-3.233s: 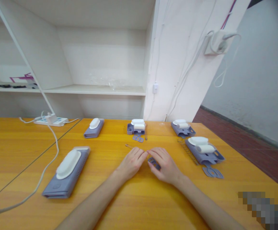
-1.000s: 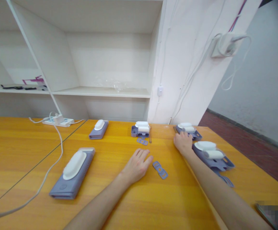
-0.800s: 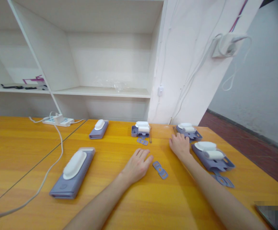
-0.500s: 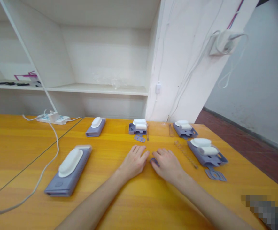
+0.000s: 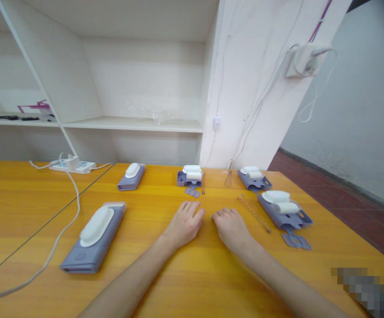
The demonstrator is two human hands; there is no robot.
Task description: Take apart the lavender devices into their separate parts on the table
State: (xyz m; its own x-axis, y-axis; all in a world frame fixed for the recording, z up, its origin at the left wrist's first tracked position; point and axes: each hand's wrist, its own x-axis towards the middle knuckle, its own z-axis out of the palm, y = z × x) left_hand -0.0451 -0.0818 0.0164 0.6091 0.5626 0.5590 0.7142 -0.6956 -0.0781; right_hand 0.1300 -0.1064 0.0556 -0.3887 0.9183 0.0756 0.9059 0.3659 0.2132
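Note:
My left hand [image 5: 186, 224] lies palm down on the wooden table, fingers stretched forward and thumb a little apart, with nothing seen in it. Just to its right rests my right hand [image 5: 231, 226], its fingers curled under; whatever they hold is hidden. Beyond that hand, a long stretched spring [image 5: 254, 213] lies at a slant. Further right is a purple plastic housing [image 5: 284, 211] with a white oval pad and a white roller [image 5: 286, 208]. Flat purple frame pieces [image 5: 296, 241] lie in front of it.
Left on the table [image 5: 165, 287] is a purple case with a white oval pad [image 5: 96, 226]; a smaller-looking one [image 5: 131, 177] lies behind. At the back are two more housings [image 5: 193, 176] [image 5: 254, 178] and two springs [image 5: 203, 183] [image 5: 228, 179]. A power strip [image 5: 73, 165] trails a white cable [image 5: 78, 201].
My right hand has curled and drawn slightly right, away from my left; the small purple piece seen at its thumb is now out of sight. My left hand stays in place.

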